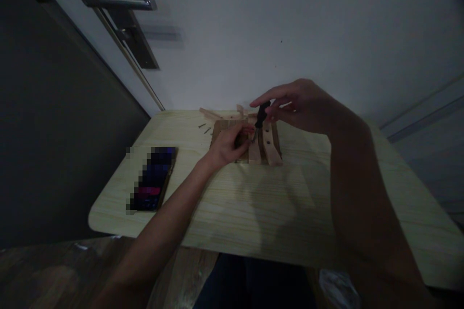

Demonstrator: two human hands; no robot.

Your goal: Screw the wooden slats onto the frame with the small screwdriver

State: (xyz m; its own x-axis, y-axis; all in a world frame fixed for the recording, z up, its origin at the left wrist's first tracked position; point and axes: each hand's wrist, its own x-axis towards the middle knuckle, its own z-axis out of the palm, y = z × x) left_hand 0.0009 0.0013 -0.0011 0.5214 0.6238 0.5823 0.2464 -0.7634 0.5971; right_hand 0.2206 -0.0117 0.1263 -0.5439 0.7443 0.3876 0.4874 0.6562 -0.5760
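Observation:
A screwdriver with a black handle leans over a wooden piece, its shaft pointing down. My right hand has its fingertips on the handle, the index finger stretched out past its top. Low on the wood, my left hand curls its thumb and index finger around the screwdriver's tip; what they pinch there is too small to make out. Under both hands lies a brown wooden board with paler strips across it. One pale strip on the right shows dark holes.
Several loose screws lie left of the board, and more pale wood pieces behind it. A phone rests on the left of the light wooden table. A white door with a metal handle stands behind.

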